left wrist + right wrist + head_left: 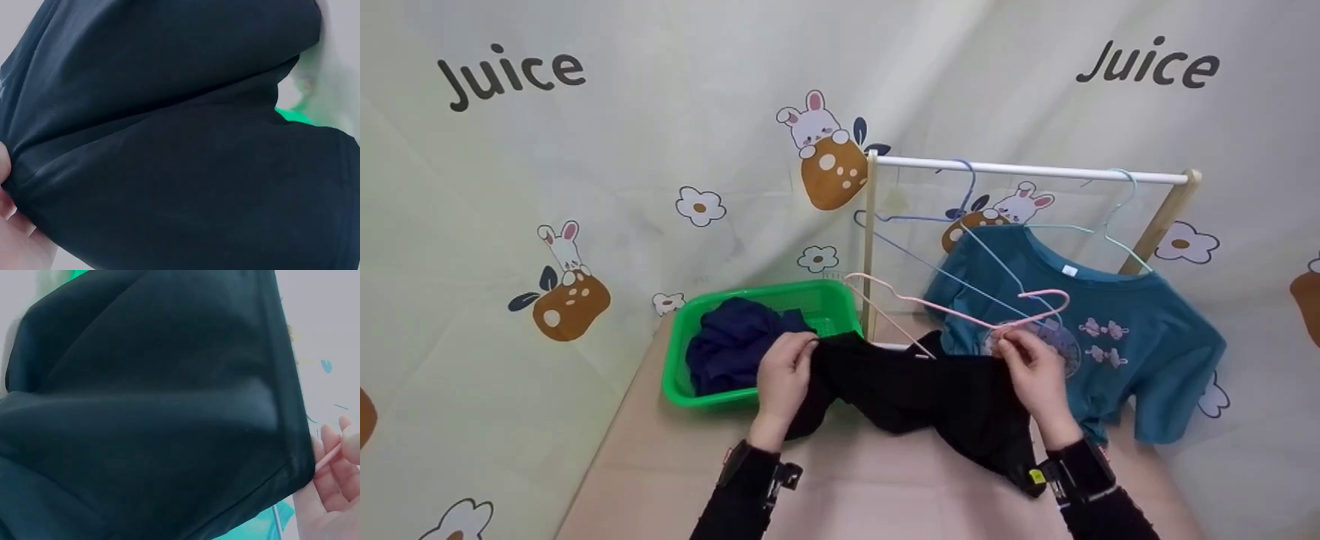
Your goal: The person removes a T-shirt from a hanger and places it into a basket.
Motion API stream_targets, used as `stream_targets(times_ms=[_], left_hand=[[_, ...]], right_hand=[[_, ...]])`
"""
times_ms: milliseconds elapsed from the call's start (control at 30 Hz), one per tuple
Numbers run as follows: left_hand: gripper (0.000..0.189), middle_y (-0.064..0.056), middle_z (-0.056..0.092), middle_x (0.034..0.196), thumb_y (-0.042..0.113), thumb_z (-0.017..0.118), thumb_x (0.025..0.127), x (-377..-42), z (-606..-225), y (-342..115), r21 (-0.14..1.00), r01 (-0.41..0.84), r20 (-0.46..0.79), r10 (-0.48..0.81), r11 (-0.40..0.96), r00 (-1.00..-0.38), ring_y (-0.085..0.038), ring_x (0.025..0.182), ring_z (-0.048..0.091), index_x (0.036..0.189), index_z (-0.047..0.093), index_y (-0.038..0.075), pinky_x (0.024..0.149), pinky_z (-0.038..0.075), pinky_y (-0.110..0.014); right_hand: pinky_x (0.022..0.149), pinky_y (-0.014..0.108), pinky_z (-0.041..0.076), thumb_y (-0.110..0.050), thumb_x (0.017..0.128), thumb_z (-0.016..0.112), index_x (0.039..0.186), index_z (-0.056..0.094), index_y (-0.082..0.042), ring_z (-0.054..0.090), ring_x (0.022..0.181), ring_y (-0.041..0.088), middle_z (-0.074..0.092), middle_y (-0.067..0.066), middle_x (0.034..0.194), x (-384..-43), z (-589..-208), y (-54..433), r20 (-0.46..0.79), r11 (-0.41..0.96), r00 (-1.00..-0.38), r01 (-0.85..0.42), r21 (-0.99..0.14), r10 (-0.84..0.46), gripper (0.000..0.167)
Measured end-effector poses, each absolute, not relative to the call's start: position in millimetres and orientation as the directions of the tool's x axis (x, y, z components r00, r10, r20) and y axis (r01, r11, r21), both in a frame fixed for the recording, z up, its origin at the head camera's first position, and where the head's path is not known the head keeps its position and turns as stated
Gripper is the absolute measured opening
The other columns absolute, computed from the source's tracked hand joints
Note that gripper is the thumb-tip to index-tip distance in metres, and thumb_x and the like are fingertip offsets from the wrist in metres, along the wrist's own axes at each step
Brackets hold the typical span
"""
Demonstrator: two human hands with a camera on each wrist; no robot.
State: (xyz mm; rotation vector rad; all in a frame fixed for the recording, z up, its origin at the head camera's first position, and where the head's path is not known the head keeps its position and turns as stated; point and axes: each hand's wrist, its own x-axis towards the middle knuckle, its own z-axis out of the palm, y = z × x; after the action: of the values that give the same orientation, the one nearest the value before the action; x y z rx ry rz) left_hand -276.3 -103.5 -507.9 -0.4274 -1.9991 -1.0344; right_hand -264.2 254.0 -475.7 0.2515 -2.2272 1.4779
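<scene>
Pale, softly creased fabric backdrop (622, 150) printed with rabbits, flowers and the word "Juice" surrounds a smooth pinkish-beige table (877, 480). Above its near part, a matte black cloth garment (915, 390), seemingly with two short legs, spans the space between both hands, its long axis running left to right and its lower folds drooping.

At its left end, the left hand (786, 371) pinches the top edge between thumb and fingers. At the opposite corner, the right hand (1039, 375) pinches the thin pink hanger (952, 312) near the base of its hook; whether it also grips cloth cannot be told. That hanger points its hook rightward, over the right hand, while one slim arm sticks out leftward above the garment's edge. Its other arm is hidden, behind or inside the cloth.

Nearer the right hand, and beyond it, stands a rack with a smooth white rail (1035, 169) and wooden uprights. From it hang a bare blue wire hanger (973, 187) and a mint-green hanger (1125, 250) bearing a soft teal T-shirt (1147, 330) with small pink bows. Beyond the left hand, a green plastic basket (669, 360) with perforated walls holds crumpled navy cloth (742, 341).
</scene>
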Motion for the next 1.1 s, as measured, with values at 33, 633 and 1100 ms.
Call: stream_targets(times_ms=[33,633,1100], left_hand=[[0.006,-0.002,0.069,0.088,0.005,0.071,0.090,-277,-511,-102,0.511,0.607,0.791,-0.055,0.609,-0.610,-0.017,0.080,0.065,0.093,0.075,0.009,0.071,0.053,-0.032],[0.007,-0.003,0.070,0.088,0.007,0.071,0.090,-262,-562,-77,0.409,0.491,0.588,0.189,0.769,-0.786,-0.022,0.080,0.067,0.094,0.074,0.012,0.069,0.054,-0.038],[0.042,-0.010,0.067,0.115,0.030,0.073,0.089,-248,-589,-70,0.384,0.448,0.432,0.272,0.808,-0.860,-0.030,0.103,0.063,0.125,0.067,0.008,0.084,0.051,-0.048]], right_hand=[[0.077,0.015,0.052,-0.002,0.097,0.061,0.106,0.070,0.002,0.064,0.084,0.006,0.070,0.014,0.099,-267,-481,255,0.440,0.392,-0.893,-0.372,-0.841,0.097,0.014],[0.085,0.028,0.054,-0.001,0.099,0.057,0.112,0.065,0.010,0.072,0.091,0.016,0.070,0.024,0.103,-266,-477,229,0.350,0.100,-0.931,-0.341,-0.935,0.102,0.019],[0.084,0.029,0.054,-0.002,0.099,0.056,0.112,0.062,0.014,0.072,0.089,0.016,0.073,0.013,0.095,-266,-463,240,0.404,0.004,-0.886,-0.414,-0.910,0.226,0.021]])
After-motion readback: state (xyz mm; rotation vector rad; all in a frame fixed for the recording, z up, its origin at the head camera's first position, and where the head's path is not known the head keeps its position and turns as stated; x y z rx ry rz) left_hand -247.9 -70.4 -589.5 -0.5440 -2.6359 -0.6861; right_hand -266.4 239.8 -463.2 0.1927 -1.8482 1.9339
